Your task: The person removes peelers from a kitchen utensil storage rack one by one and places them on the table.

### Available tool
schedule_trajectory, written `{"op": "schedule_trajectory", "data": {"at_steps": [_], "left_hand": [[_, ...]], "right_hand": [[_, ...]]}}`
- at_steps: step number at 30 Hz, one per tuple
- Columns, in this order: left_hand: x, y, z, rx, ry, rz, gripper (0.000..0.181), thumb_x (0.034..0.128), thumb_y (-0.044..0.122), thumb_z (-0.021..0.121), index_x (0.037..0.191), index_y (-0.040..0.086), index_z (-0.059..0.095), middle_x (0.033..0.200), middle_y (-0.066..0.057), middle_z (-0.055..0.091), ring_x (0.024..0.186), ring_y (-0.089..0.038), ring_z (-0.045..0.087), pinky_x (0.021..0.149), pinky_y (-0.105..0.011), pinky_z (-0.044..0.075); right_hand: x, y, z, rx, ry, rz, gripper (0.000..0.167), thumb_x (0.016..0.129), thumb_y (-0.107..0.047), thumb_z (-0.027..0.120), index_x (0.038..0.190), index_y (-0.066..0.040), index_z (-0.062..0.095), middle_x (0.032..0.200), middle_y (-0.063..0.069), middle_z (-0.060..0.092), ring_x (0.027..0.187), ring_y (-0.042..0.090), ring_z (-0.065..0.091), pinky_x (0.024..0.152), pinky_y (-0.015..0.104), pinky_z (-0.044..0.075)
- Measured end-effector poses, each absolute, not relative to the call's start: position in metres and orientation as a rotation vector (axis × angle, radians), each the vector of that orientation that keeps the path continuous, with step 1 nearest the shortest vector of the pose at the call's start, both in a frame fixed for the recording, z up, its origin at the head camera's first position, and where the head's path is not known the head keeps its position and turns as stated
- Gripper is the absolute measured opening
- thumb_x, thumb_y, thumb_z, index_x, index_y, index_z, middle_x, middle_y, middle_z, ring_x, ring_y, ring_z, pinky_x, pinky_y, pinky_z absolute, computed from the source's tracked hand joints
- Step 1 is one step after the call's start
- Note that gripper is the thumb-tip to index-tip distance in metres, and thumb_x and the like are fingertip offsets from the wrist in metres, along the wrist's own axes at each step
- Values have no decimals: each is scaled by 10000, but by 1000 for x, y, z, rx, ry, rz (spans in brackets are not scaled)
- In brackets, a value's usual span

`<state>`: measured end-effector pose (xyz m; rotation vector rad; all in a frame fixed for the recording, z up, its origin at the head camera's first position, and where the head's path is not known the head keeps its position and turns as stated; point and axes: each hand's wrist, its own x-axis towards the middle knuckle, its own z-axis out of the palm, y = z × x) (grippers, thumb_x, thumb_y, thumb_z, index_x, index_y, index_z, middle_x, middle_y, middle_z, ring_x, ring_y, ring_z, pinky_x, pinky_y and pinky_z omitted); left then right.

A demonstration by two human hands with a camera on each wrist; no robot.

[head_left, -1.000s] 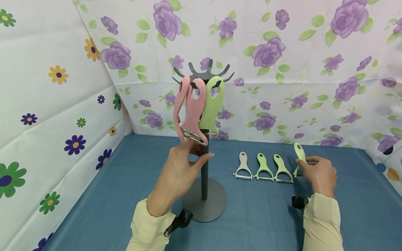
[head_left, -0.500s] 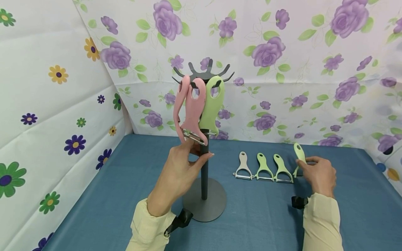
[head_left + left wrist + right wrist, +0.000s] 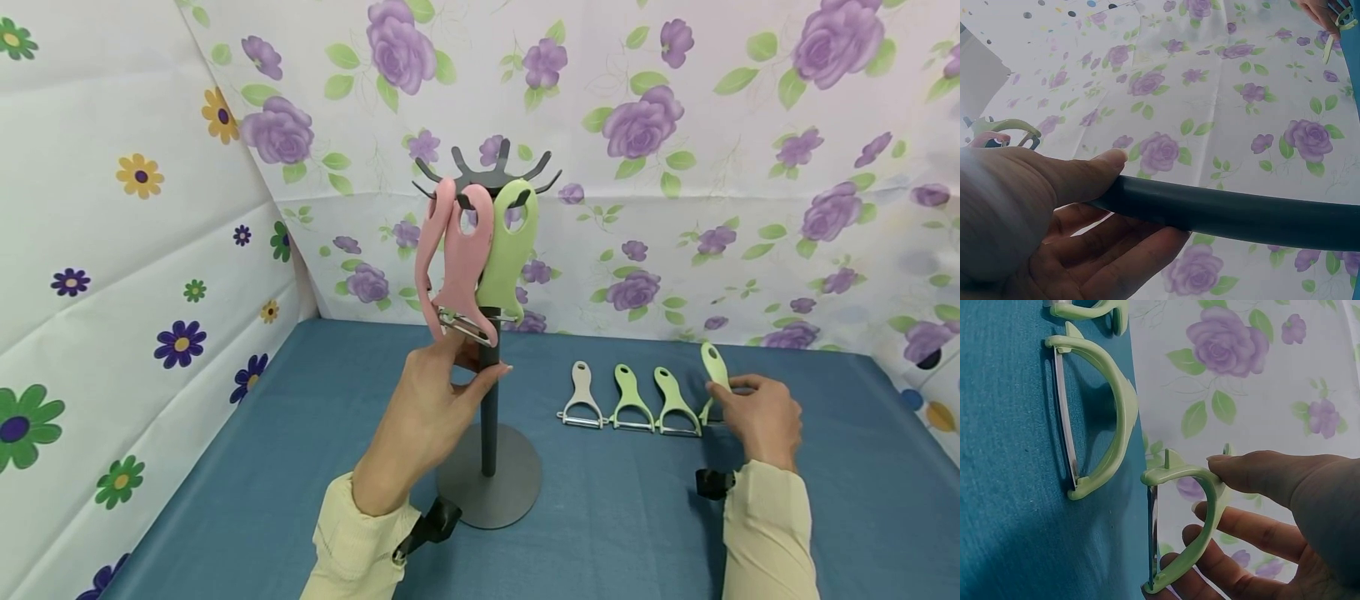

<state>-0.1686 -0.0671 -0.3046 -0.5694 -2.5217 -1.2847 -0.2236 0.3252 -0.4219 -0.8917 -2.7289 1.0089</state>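
My left hand (image 3: 423, 408) grips the dark post (image 3: 1229, 215) of a rotary utensil stand, thumb on one side and fingers on the other. Two pink peelers (image 3: 467, 258) and a green peeler (image 3: 507, 250) hang by their handle holes from the stand's hooks, just above that hand. At the right, my right hand (image 3: 765, 417) pinches a light green peeler (image 3: 1200, 531) between thumb and fingers. Its handle points up and its blade end is low, close to the table. In the right wrist view another green peeler (image 3: 1119, 406) lies beside it on the cloth.
A pale peeler (image 3: 582, 392) and two green peelers (image 3: 630, 396) lie in a row between the stand and my right hand. The stand's round base (image 3: 517, 492) rests on the blue cloth (image 3: 615, 517). Bare hooks (image 3: 503, 154) point backward. A flowered backdrop (image 3: 750, 167) rises behind.
Almost nothing differs. The head view has shifted very slightly, and both hands keep their holds on the post and the green peeler.
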Motion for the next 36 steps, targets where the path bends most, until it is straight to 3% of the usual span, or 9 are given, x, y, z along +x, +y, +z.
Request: {"op": "schedule_trajectory", "data": {"at_steps": [21, 36], "left_hand": [[-169, -67, -305, -583, -2508, -1281, 296, 949, 196, 746, 1199, 125, 604, 982, -27, 722, 928, -135, 701, 749, -281, 632], [-169, -67, -305, -580, -2511, -1277, 295, 948, 199, 747, 1198, 135, 605, 976, -23, 723, 922, -133, 702, 751, -284, 633]], "right_hand": [[-224, 326, -427, -876, -2733, 998, 568, 997, -415, 636, 1361, 21, 610, 1306, 317, 619, 906, 411, 647, 567, 449, 521], [-227, 324, -430, -924, -2732, 984, 531, 1002, -393, 638, 1336, 20, 624, 1266, 328, 609, 865, 398, 625, 565, 451, 501]]}}
